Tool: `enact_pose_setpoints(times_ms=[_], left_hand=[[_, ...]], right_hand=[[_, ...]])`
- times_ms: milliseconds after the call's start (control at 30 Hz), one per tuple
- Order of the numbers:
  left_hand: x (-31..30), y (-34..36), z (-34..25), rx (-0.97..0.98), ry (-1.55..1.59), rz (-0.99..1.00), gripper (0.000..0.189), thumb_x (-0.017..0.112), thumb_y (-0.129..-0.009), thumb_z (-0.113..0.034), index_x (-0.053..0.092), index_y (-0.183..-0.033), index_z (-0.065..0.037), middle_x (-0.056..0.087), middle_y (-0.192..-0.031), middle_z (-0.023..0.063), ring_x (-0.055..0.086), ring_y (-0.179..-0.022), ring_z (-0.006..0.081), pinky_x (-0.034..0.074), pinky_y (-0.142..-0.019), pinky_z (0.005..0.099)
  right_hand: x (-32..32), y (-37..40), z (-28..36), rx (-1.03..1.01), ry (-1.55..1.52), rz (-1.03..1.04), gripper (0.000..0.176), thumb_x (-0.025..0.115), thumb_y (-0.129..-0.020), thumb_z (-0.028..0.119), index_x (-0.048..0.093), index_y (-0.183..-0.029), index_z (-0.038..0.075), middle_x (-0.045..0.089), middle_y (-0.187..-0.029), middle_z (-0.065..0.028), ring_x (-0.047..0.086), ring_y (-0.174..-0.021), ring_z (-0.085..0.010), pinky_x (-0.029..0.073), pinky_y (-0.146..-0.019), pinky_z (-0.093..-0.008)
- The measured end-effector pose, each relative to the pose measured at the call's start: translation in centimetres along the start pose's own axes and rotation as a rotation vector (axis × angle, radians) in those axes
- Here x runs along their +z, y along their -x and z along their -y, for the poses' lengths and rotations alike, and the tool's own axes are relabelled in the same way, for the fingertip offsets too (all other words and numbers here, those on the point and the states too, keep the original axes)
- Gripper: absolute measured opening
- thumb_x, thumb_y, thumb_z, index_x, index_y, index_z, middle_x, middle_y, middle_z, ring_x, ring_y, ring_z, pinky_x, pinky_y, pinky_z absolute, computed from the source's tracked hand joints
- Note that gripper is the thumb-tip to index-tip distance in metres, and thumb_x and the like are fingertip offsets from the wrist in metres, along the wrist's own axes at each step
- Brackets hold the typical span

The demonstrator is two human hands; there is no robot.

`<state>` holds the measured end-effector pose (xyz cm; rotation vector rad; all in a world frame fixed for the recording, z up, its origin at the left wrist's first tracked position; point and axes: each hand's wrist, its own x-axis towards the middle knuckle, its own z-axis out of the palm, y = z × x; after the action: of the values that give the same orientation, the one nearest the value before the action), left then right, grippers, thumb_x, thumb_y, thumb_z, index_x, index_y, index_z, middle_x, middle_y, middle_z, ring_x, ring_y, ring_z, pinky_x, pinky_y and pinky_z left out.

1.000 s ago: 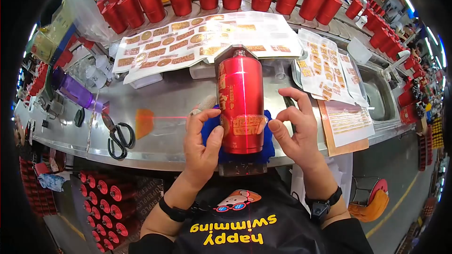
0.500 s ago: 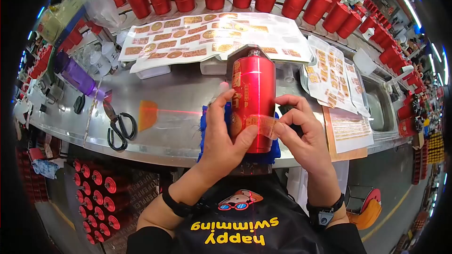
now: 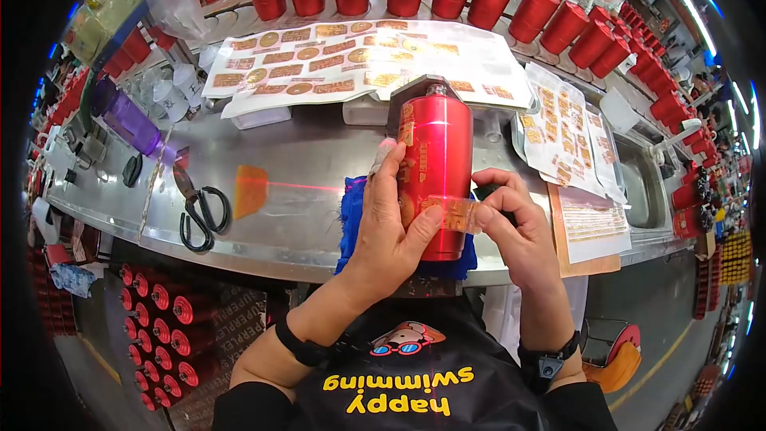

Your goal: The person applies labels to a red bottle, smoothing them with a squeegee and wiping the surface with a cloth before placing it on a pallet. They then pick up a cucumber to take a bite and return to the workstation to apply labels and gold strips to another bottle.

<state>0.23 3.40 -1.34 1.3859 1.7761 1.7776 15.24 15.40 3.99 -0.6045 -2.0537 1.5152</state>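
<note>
Head view showed a smooth, glossy red bottle, rounded and tapered, resting above a rumpled blue cloth at the shiny metal counter, neck pointing away from the person. The left hand lay along its left side, fingers close together and thumb by a clear, gold-printed film. The right hand pinched the film's outer end between thumb and forefinger. Farther left sat one pair of black-handled scissors and one flat orange piece — both on the counter.
</note>
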Motion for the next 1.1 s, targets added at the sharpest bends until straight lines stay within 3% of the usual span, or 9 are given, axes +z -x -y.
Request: enact_pose_setpoints(times_ms=[200, 600, 900, 1033, 1100], left_hand=[[-0.5, 0.0, -0.2, -0.053, 0.085, 0.058, 0.074, 0.058, -0.096, -0.027, 0.017, -0.149, 0.007, 0.022, -0.153, 0.031, 0.023, -0.143, 0.0416, 0.017, -0.117, 0.0452], [0.3, -0.6, 0.0, -0.059, 0.033, 0.011, 0.076, 0.058, -0.096, -0.031, 0.018, -0.148, 0.008, 0.033, -0.144, 0.0294, 0.038, -0.13, 0.0391, 0.027, -0.111, 0.0455], [-0.4, -0.4, 0.2, -0.095, 0.107, 0.084, 0.074, 0.054, -0.098, -0.026, 0.014, -0.151, 0.007, 0.021, -0.153, 0.0299, 0.022, -0.143, 0.04, 0.017, -0.117, 0.0438], [-0.9, -0.2, 0.1, -0.1, 0.178, 0.087, 0.066, 0.049, -0.1, -0.022, 0.016, -0.151, 0.006, 0.023, -0.154, 0.0266, 0.023, -0.144, 0.035, 0.017, -0.117, 0.0403], [-1.1, -0.1, 0.1, -0.131, 0.261, 0.07, 0.062, 0.046, -0.102, -0.02, 0.019, -0.15, 0.006, 0.025, -0.154, 0.0249, 0.026, -0.143, 0.0319, 0.018, -0.117, 0.0383]], right_hand=[[-0.2, 0.0, -0.9, -0.013, 0.023, 0.003, 0.011, 0.064, -0.088, 0.009, 0.062, -0.081, 0.001, 0.052, -0.12, -0.0131, 0.05, -0.109, -0.0174, 0.039, -0.092, -0.0307], [-0.3, -0.2, -1.1, -0.047, 0.06, -0.001, 0.009, 0.065, -0.087, 0.009, 0.063, -0.083, 0.001, 0.053, -0.121, -0.0141, 0.05, -0.113, -0.0212, 0.039, -0.096, -0.0331], [-0.1, -0.2, -1.2, -0.042, 0.05, -0.008, 0.011, 0.065, -0.089, 0.01, 0.062, -0.083, 0.0, 0.052, -0.121, -0.0138, 0.051, -0.112, -0.0204, 0.039, -0.096, -0.0324], [-0.1, 0.0, -1.4, 0.137, -0.124, -0.006, 0.014, 0.061, -0.092, 0.012, 0.061, -0.083, 0.001, 0.049, -0.128, -0.011, 0.048, -0.115, -0.0192, 0.038, -0.097, -0.0334], [-0.1, 0.1, -1.3, 0.044, -0.021, 0.0, 0.014, 0.062, -0.091, 0.012, 0.061, -0.082, 0.001, 0.048, -0.129, -0.0121, 0.048, -0.116, -0.0211, 0.039, -0.098, -0.0355]])
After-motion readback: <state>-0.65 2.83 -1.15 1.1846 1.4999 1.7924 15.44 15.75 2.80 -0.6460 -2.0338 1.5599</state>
